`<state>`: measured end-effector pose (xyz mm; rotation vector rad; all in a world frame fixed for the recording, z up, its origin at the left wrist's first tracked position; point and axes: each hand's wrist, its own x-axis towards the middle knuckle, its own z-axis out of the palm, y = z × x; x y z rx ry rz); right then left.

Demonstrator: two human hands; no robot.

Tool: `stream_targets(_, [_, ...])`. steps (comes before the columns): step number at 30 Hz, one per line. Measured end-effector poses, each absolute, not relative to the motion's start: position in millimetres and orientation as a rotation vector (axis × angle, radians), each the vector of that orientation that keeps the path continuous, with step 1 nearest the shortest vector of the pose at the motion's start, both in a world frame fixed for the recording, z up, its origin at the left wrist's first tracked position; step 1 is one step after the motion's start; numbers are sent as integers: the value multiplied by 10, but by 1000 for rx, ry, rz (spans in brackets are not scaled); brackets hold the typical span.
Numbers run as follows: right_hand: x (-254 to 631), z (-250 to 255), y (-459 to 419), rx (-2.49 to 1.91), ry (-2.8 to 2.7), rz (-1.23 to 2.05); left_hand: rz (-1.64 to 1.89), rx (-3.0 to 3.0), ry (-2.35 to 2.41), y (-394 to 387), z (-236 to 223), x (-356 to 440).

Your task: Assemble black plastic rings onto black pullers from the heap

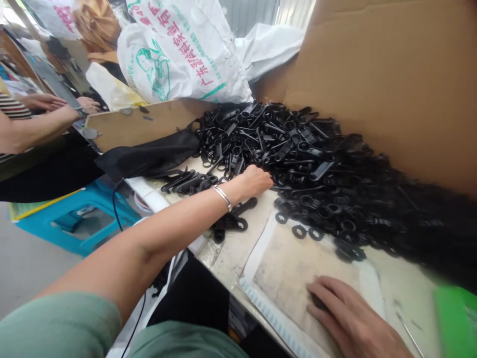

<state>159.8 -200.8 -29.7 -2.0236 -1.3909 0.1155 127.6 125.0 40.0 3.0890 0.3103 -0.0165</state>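
My left hand [256,182], with a silver bangle on the wrist, reaches to the near edge of a large pile of black plastic parts [261,144]. Its fingers curl downward and are closed, and what they grip, if anything, is hidden. Low over the work surface, my right hand [348,315] is closed on a small black piece [319,302], mostly covered by the fingers. Many pile parts are long handles with a ring end. Black rings [299,231] lie along the pile's near side. A smaller group of black parts [231,223] sits below my left forearm.
A cardboard wall [395,84] rises behind the pile. White printed sacks [182,49] stand at the back, beside a low board [149,122] and black cloth [149,154]. A green object [456,320] and thin metal rod [410,335] are at right. Another person's arm [44,127] and a blue stool [74,219] are left.
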Motion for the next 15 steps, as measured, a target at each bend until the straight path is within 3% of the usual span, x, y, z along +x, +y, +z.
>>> stream_targets(3, [1521, -232, -2015, -1999, -1462, 193, 8, 3020, 243, 1317, 301, 1349])
stream_targets(8, [1572, -167, -2128, -1977, -858, 536, 132, 2814, 154, 1543, 463, 1361])
stream_targets(15, [1758, -284, -2239, -2056, -958, 251, 307, 2248, 209, 1367, 868, 1121])
